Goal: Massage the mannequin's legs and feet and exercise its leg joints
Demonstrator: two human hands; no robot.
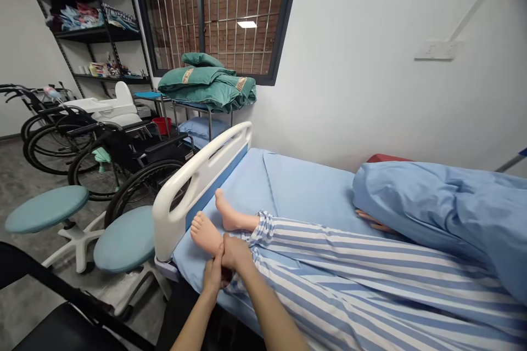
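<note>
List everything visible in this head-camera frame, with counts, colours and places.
Hospital bed: one, white footboard, blue sheet, right of centre.
Near foot: one, bare, at the bed's footboard end.
Far foot: one, bare, beside it.
Striped trousers: one pair, blue and white, on the bed.
Blue cover: one, over the bed's far end.
Wheelchairs: at least two, black, left.
Round stools: two, teal, left of the bed.
Quilts: green, stacked behind the bed.
Shelving: one, black, back left.
Left hand: one, at the near foot's ankle.
Right hand: one, on the same ankle.
</note>
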